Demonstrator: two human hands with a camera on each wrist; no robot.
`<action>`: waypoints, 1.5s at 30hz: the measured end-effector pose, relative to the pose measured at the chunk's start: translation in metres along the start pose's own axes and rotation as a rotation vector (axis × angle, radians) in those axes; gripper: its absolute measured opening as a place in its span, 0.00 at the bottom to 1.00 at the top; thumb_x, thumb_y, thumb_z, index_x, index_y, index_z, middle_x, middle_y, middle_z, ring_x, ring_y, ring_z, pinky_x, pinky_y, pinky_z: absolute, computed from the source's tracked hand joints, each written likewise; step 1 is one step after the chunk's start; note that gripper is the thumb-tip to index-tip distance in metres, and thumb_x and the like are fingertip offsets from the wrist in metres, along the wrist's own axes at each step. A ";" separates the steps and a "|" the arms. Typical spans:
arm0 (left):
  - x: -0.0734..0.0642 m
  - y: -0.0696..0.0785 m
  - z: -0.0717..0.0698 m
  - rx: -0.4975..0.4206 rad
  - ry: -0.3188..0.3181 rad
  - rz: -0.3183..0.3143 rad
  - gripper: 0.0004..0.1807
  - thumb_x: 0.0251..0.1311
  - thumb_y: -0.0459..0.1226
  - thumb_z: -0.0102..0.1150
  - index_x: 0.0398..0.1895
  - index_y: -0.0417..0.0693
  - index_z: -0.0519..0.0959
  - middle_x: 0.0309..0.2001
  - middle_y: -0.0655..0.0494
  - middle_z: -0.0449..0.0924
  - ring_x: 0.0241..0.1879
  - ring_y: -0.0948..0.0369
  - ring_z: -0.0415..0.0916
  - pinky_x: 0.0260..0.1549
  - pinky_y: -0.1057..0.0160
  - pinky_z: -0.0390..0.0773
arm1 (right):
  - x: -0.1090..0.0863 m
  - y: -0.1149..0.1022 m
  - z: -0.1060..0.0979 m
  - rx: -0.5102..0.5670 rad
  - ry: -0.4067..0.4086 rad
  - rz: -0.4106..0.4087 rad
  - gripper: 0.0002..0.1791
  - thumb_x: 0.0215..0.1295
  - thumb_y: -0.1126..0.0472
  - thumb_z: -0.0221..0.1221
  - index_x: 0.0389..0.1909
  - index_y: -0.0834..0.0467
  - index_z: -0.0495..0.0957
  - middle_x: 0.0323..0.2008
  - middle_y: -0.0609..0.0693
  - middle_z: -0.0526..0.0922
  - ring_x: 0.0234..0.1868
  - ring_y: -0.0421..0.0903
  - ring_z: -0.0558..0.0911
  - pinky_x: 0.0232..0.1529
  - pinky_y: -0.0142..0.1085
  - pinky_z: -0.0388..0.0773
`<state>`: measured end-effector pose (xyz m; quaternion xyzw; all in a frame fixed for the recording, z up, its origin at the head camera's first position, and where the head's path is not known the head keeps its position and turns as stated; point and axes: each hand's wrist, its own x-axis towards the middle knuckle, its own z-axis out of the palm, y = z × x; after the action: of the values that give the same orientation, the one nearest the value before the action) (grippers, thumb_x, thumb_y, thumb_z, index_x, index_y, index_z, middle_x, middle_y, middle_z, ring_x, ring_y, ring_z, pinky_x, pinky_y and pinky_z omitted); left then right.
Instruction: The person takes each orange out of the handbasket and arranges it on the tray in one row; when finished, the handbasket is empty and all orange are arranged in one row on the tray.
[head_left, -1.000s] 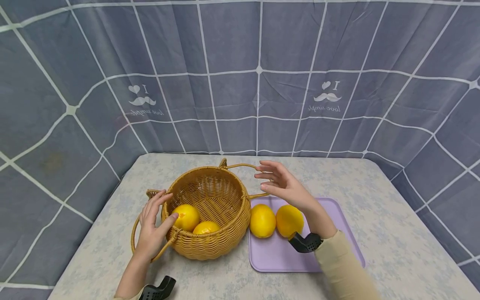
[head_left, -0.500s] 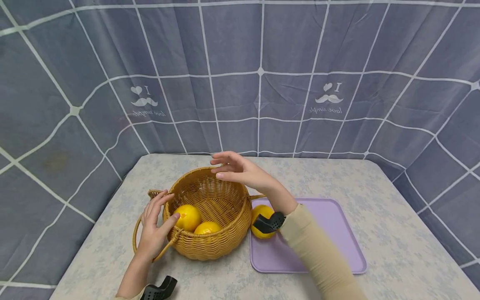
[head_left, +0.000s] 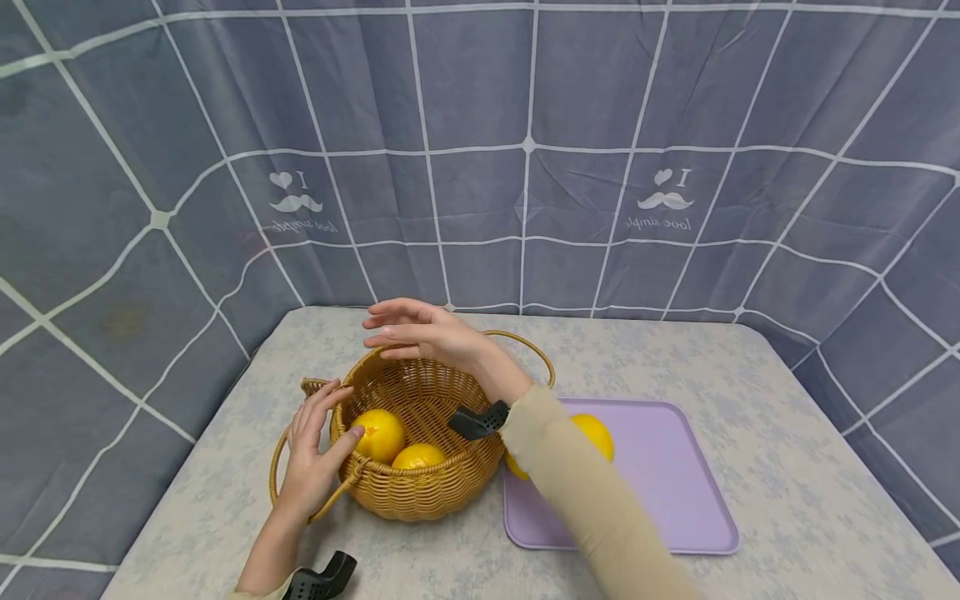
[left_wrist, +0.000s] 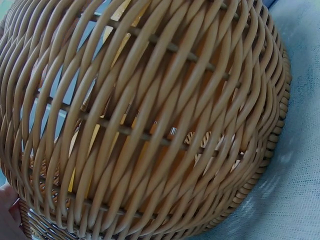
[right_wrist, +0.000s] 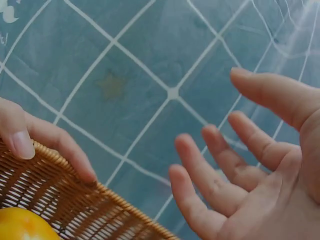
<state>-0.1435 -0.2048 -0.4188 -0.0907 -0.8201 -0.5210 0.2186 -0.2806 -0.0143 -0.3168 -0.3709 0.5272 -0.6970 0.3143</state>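
A woven wicker basket [head_left: 408, 497] stands on the left half of the table and holds two round yellow fruits, one [head_left: 378, 436] by the left wall and a lower one [head_left: 418, 456]. My left hand [head_left: 309, 462] rests at the basket's left rim, thumb and fingertips touching it. Above the far rim, my right hand [head_left: 435, 337] hovers with fingers apart and nothing in them. In the right wrist view that right hand [right_wrist: 250, 195] faces the left fingers on the rim. Basket weave [left_wrist: 150, 110] fills the left wrist view.
Right of the basket lies a light purple tray [head_left: 667, 500]. Two more yellow fruits are on it, one [head_left: 595, 435] partly visible, the other [head_left: 515, 468] mostly behind my right sleeve [head_left: 592, 508]. Looped handles [head_left: 551, 358] stick out from the basket. A grey checked curtain [head_left: 480, 200] surrounds the table.
My right hand has swept left, from beside the right handle across to above the basket's far rim, still without anything in it. The left hand, basket and visible fruits keep their places.
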 end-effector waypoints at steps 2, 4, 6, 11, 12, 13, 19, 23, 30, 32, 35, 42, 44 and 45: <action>0.000 0.000 0.000 0.000 -0.002 0.001 0.27 0.57 0.30 0.59 0.62 0.43 0.69 0.68 0.47 0.56 0.68 0.43 0.41 0.57 0.32 0.36 | 0.005 0.005 0.000 0.054 -0.008 0.016 0.24 0.69 0.73 0.43 0.65 0.72 0.56 0.58 0.60 0.70 0.57 0.56 0.74 0.57 0.47 0.70; -0.001 0.001 0.000 0.000 -0.005 0.003 0.26 0.57 0.30 0.59 0.62 0.44 0.69 0.68 0.47 0.55 0.68 0.43 0.41 0.57 0.32 0.36 | 0.008 0.009 -0.001 0.083 -0.008 0.040 0.24 0.69 0.74 0.43 0.65 0.72 0.56 0.56 0.57 0.71 0.57 0.56 0.74 0.57 0.47 0.69; -0.001 0.001 0.000 0.003 -0.007 0.004 0.26 0.58 0.31 0.58 0.62 0.45 0.69 0.68 0.48 0.55 0.68 0.43 0.41 0.57 0.32 0.36 | 0.010 0.012 -0.001 0.093 -0.005 0.063 0.24 0.69 0.73 0.43 0.65 0.71 0.56 0.55 0.56 0.71 0.57 0.56 0.74 0.57 0.47 0.70; -0.003 0.002 -0.003 0.007 -0.007 -0.012 0.26 0.59 0.31 0.57 0.62 0.46 0.69 0.69 0.50 0.55 0.69 0.45 0.41 0.58 0.32 0.35 | 0.013 0.021 0.000 0.059 -0.041 0.107 0.23 0.67 0.74 0.45 0.64 0.70 0.58 0.58 0.62 0.69 0.54 0.52 0.77 0.57 0.48 0.69; -0.003 0.002 -0.003 0.006 -0.005 -0.013 0.26 0.59 0.31 0.57 0.62 0.46 0.69 0.69 0.50 0.55 0.69 0.45 0.40 0.58 0.32 0.35 | 0.014 0.022 0.001 0.044 -0.051 0.120 0.23 0.67 0.74 0.46 0.63 0.70 0.59 0.58 0.62 0.69 0.53 0.51 0.77 0.58 0.49 0.69; -0.003 0.002 -0.003 0.007 -0.005 -0.014 0.26 0.59 0.31 0.57 0.62 0.46 0.69 0.69 0.51 0.55 0.69 0.45 0.40 0.58 0.33 0.35 | 0.014 0.024 0.001 0.028 -0.065 0.135 0.22 0.67 0.75 0.46 0.61 0.69 0.60 0.57 0.62 0.70 0.52 0.50 0.77 0.58 0.50 0.68; -0.003 0.001 -0.003 0.007 -0.001 -0.009 0.27 0.57 0.30 0.59 0.62 0.44 0.69 0.69 0.48 0.54 0.69 0.43 0.39 0.57 0.32 0.35 | 0.017 0.033 0.004 -0.055 -0.127 0.223 0.15 0.64 0.75 0.51 0.51 0.67 0.67 0.48 0.52 0.75 0.55 0.57 0.75 0.59 0.51 0.67; -0.002 0.000 -0.003 0.008 0.002 -0.009 0.27 0.57 0.29 0.59 0.61 0.44 0.69 0.69 0.48 0.54 0.69 0.43 0.39 0.58 0.32 0.35 | 0.019 0.037 0.005 -0.141 -0.147 0.273 0.13 0.62 0.74 0.54 0.48 0.67 0.70 0.45 0.51 0.77 0.47 0.50 0.78 0.54 0.44 0.73; -0.002 0.001 -0.003 0.003 -0.001 -0.018 0.26 0.58 0.31 0.58 0.62 0.45 0.69 0.68 0.48 0.55 0.69 0.45 0.40 0.58 0.33 0.34 | 0.020 0.047 0.004 -0.280 -0.156 0.366 0.14 0.59 0.72 0.60 0.46 0.65 0.73 0.43 0.52 0.79 0.44 0.44 0.79 0.53 0.44 0.73; -0.002 0.001 -0.002 0.007 -0.002 -0.018 0.26 0.59 0.31 0.58 0.62 0.46 0.69 0.69 0.48 0.55 0.69 0.46 0.40 0.59 0.34 0.35 | 0.020 0.049 0.004 -0.319 -0.165 0.387 0.15 0.58 0.71 0.60 0.47 0.64 0.73 0.45 0.54 0.78 0.44 0.43 0.79 0.53 0.43 0.73; -0.001 -0.001 -0.002 0.008 -0.003 -0.011 0.25 0.59 0.32 0.58 0.62 0.46 0.69 0.69 0.48 0.55 0.69 0.47 0.40 0.58 0.34 0.35 | 0.020 0.051 0.004 -0.402 -0.184 0.418 0.19 0.57 0.68 0.63 0.50 0.63 0.73 0.49 0.55 0.77 0.46 0.41 0.77 0.51 0.37 0.74; 0.000 -0.002 0.000 0.002 -0.009 -0.009 0.26 0.59 0.32 0.58 0.62 0.47 0.69 0.69 0.49 0.55 0.69 0.48 0.40 0.58 0.33 0.35 | 0.019 0.056 0.004 -0.635 -0.262 0.467 0.30 0.53 0.58 0.68 0.59 0.52 0.72 0.56 0.41 0.72 0.58 0.39 0.70 0.53 0.32 0.70; 0.000 -0.002 0.000 -0.004 -0.009 0.000 0.26 0.59 0.31 0.57 0.62 0.46 0.69 0.69 0.47 0.55 0.69 0.47 0.40 0.58 0.32 0.34 | 0.019 0.057 0.004 -0.701 -0.300 0.473 0.34 0.52 0.55 0.68 0.62 0.49 0.69 0.59 0.37 0.69 0.61 0.37 0.67 0.57 0.33 0.67; 0.000 -0.001 0.000 -0.006 -0.010 0.002 0.26 0.59 0.31 0.57 0.62 0.45 0.69 0.69 0.47 0.55 0.69 0.47 0.39 0.58 0.32 0.34 | 0.019 0.057 0.004 -0.729 -0.319 0.477 0.36 0.52 0.53 0.68 0.64 0.48 0.68 0.60 0.36 0.68 0.62 0.37 0.65 0.59 0.34 0.65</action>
<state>-0.1437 -0.2049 -0.4200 -0.0950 -0.8194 -0.5229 0.2149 -0.2845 -0.0460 -0.3679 -0.4280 0.7537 -0.3085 0.3920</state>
